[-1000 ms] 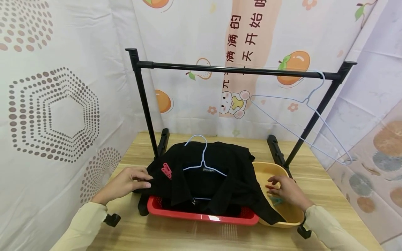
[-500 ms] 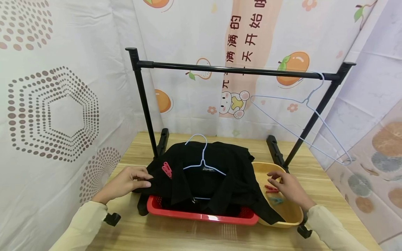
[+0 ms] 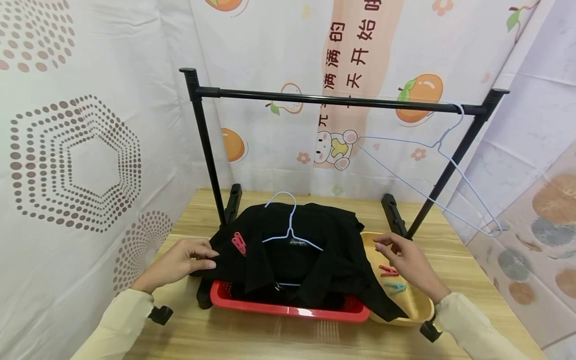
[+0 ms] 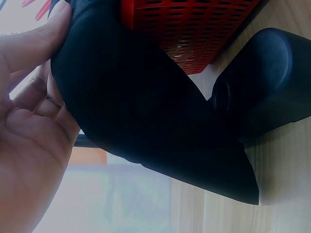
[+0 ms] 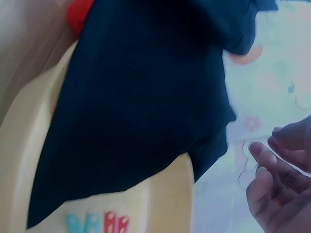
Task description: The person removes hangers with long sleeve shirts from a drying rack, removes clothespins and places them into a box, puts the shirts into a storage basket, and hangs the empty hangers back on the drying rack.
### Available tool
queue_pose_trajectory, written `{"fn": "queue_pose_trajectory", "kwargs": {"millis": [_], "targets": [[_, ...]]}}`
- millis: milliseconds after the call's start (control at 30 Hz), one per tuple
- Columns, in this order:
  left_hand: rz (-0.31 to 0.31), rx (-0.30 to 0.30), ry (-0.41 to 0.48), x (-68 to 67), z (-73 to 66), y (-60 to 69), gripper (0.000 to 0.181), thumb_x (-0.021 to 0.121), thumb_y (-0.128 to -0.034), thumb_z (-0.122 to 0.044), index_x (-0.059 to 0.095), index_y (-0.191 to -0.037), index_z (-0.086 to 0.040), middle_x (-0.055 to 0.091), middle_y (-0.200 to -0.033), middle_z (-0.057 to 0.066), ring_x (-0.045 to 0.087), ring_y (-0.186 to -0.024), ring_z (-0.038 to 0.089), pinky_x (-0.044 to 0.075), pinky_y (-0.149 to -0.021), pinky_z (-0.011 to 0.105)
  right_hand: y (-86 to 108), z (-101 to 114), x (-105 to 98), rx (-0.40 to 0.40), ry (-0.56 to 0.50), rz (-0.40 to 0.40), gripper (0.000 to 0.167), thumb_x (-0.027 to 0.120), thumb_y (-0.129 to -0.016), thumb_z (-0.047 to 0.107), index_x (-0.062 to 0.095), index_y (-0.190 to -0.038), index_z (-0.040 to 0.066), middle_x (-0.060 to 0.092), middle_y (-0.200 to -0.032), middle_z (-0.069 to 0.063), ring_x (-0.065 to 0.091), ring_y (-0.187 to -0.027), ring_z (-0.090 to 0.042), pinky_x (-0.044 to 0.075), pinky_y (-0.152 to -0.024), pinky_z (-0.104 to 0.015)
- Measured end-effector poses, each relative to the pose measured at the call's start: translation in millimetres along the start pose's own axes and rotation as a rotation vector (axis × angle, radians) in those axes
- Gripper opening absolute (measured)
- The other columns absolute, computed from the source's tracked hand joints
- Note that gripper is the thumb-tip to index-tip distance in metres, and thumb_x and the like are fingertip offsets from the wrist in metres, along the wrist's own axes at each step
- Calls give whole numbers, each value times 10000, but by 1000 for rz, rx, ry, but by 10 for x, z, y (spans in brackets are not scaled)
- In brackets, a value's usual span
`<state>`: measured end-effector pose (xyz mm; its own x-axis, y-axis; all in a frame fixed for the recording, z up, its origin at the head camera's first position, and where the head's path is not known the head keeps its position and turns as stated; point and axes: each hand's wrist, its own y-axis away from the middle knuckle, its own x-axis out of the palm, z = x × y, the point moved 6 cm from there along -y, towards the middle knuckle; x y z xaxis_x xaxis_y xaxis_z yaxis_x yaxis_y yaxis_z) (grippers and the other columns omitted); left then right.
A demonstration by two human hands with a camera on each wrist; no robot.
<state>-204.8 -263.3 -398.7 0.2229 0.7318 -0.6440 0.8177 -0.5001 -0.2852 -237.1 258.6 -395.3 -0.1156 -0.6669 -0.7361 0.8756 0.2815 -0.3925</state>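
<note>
A black collared shirt [image 3: 346,240] is spread over a red basket [image 3: 288,311], a light-blue wire hanger [image 3: 291,220] inside its neck. My left hand [image 3: 186,260] pinches the sleeve at the left; in the left wrist view the thumb lies on the black cloth and the sleeve end hangs down. A pink clothespin [image 3: 239,243] sits at the shoulder on that side. Over the yellow basin [image 3: 411,307], my right hand [image 3: 409,262] hovers with loosely bent fingers, nothing visible between them. Inside the basin lie a red clothespin [image 3: 389,270] and a teal clothespin [image 3: 396,287].
A black garment rack [image 3: 337,100] stands behind on the wooden table [image 3: 252,340]. Another blue wire hanger [image 3: 438,145] hangs at its right end. The shirt's right sleeve drapes over the basin. Black rack feet [image 3: 160,314] stick out towards the front.
My right hand has risen from the clothespins and shifted left towards the shirt, leaving the red and teal ones in the basin. The left hand stays on the sleeve.
</note>
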Motion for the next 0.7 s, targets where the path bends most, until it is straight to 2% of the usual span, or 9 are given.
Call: {"fn": "queue_pose_trajectory", "kwargs": {"millis": [233,367,567,700], "targets": [[-10,-9,-9,-17,13,2,185,765,-936,-144,804,-1115,-121,665,-890,-83,545,-739,89,487,-655,276,-65,344,-41,-71,-29,-40,157,694,-1003,146,738,-1153,133,722,-943,27,564,-631,-107,425,-505,-253],[-12,-14,2,-17,31,6,186,762,-939,-137,804,-1120,-123,663,-883,-78,542,-736,92,485,-654,282,-110,506,-10,-103,-58,-39,166,695,-1001,143,738,-1162,151,720,-931,30,535,-567,-82,435,-475,-252],[-13,-10,23,-2,38,2,187,761,-939,-123,805,-1120,-126,659,-869,-72,535,-730,93,482,-648,289,-139,657,47,-109,-91,-20,154,706,-994,152,737,-1145,143,678,-864,45,506,-513,-89,418,-407,-252],[-14,-9,30,4,41,-5,188,760,-938,-118,804,-1121,-126,658,-867,-68,529,-719,95,478,-638,288,-154,752,63,-115,-63,-22,148,727,-982,176,751,-1127,160,710,-945,82,549,-598,-77,498,-528,-235]]}}
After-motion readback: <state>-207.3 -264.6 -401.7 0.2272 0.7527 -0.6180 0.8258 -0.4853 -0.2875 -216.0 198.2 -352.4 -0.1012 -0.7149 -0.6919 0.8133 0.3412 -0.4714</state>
